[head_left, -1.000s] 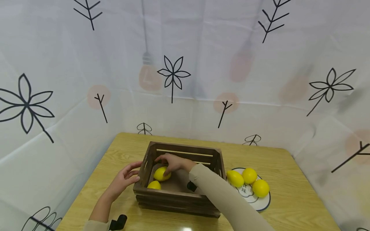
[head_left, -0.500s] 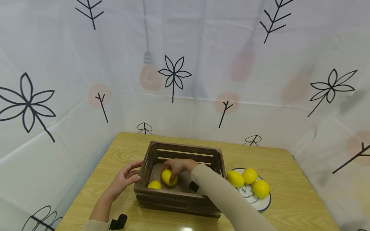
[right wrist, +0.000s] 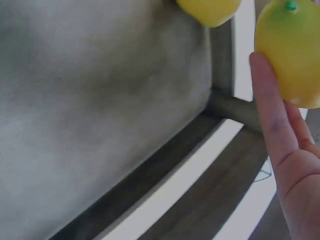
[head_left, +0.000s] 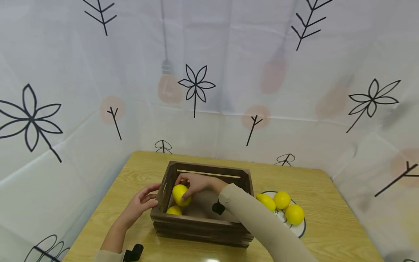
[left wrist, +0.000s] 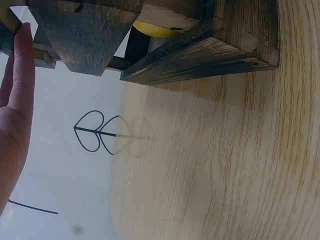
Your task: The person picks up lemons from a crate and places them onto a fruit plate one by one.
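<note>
My right hand (head_left: 198,183) reaches into a brown slatted wooden crate (head_left: 201,227) and grips a yellow lemon (head_left: 179,193) near the crate's left wall. In the right wrist view this lemon (right wrist: 292,55) shows a green stem end, with fingers (right wrist: 272,110) against its side. A second lemon (head_left: 174,210) lies in the front left corner, partly hidden by the crate's front wall. Outside, my left hand (head_left: 140,202) rests on the crate's left side with loosely extended fingers. Only part of that hand (left wrist: 17,95) shows in the left wrist view, beside the slats.
Right of the crate, a white plate (head_left: 300,230) with a blue rim holds a lemon (head_left: 266,202) and two round yellow fruits (head_left: 294,214). Everything stands on a light wooden table (head_left: 330,218). A patterned white cloth (head_left: 216,131) hangs behind and at the sides.
My right hand first shifted the lemon rightward inside the crate, then brought it back toward the left wall, slightly higher. My left hand has stayed at the crate's side.
</note>
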`<state>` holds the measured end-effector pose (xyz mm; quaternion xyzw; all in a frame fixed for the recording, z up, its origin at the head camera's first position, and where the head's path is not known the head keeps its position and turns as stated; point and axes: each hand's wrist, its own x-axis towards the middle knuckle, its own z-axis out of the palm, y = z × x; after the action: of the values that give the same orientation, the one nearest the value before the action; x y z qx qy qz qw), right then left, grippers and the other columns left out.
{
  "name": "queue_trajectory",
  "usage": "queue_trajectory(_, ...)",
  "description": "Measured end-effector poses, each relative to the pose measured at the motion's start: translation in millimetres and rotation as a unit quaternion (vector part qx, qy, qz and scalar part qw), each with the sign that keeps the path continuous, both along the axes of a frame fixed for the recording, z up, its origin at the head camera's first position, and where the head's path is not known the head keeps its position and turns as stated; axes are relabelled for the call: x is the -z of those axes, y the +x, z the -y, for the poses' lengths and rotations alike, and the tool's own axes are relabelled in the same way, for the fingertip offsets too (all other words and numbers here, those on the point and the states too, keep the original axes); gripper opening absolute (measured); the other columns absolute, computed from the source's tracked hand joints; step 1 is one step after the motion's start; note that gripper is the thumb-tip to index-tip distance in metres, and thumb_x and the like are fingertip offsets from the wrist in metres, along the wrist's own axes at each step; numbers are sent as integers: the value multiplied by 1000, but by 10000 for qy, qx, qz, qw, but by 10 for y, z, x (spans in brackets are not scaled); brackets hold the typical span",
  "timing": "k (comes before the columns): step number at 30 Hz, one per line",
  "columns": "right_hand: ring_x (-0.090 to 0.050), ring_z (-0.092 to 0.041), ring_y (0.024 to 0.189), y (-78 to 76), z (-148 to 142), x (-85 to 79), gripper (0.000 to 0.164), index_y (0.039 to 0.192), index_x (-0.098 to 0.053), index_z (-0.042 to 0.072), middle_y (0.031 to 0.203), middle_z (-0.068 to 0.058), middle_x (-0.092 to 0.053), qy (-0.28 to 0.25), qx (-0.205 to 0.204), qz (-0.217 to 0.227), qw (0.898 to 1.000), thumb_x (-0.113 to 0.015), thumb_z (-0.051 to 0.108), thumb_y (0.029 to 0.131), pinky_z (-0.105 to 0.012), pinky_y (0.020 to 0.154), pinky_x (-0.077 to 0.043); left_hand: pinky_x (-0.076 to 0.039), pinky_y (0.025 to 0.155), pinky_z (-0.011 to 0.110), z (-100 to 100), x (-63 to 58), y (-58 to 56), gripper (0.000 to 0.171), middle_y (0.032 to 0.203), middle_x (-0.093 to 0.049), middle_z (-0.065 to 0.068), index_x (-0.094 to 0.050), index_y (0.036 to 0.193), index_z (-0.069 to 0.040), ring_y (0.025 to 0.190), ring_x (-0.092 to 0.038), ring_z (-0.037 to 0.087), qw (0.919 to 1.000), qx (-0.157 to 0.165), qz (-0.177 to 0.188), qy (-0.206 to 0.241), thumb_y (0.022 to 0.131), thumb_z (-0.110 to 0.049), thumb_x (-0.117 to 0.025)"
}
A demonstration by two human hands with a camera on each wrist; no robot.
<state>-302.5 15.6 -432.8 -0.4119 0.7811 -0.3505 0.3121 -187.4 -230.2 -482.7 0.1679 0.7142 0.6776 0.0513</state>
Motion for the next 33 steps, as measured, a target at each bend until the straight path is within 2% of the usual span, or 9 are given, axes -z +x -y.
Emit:
queue_trajectory(4, -58, -16, 81, 86, 8, -92, 49, 116, -48, 15, 106, -4, -54, -318, -87, 50, 9994, -77, 10, 76, -29, 67, -53, -47, 87, 28, 8, 0, 8, 54, 139, -36, 10, -31, 141, 3, 113, -50, 11, 10000, -25, 30, 16, 93, -5, -55)
queue_trajectory(13, -59, -12, 87, 256, 9, -284, 52, 117, -49, 15, 109, -2, -53, -1013, -22, -488, 9937, -79, 14, 74, -26, 80, -49, -47, 88, 27, 32, -10, 23, 54, 135, -40, -5, -31, 141, 2, 112, -51, 10, 9999, -23, 101, -57, 93, -6, -55)
queue_trajectory(18, -59, -12, 90, 339, -45, -403, 56, 119, -50, 16, 108, 0, -54, -1398, 279, -716, 9872, -81, 13, 72, -27, 83, -48, -47, 87, 27, 20, -34, 12, 54, 134, -41, -7, -30, 141, 2, 113, -50, 11, 9999, 64, 38, -92, 94, -7, -55)
queue_trajectory(24, -60, -13, 89, 419, -130, -516, 58, 121, -51, 14, 115, -5, -52, -1712, 761, -841, 9787, -81, 11, 71, -25, 77, -51, -47, 87, 27, 4, -50, 4, 53, 135, -40, -4, -30, 141, 3, 113, -50, 12, 9999, 19, 8, -161, 94, -6, -54)
queue_trajectory(29, -58, -16, 93, 483, -247, -583, 58, 123, -51, 12, 117, -7, -52, -1998, 1079, -755, 9709, -80, 10, 73, -31, 78, -52, -47, 86, 26, -8, -39, 17, 53, 135, -40, -1, -30, 140, 5, 111, -51, 9, 9999, 13, -55, -128, 94, -6, -54)
queue_trajectory(33, -56, -18, 98, 537, -368, -645, 59, 125, -49, 13, 120, -4, -49, -2236, 1279, -611, 9643, -79, 8, 74, -31, 79, -51, -47, 86, 26, -27, -31, 32, 52, 134, -41, -4, -32, 140, 4, 112, -50, 8, 10000, 5, -2, -94, 94, -5, -54)
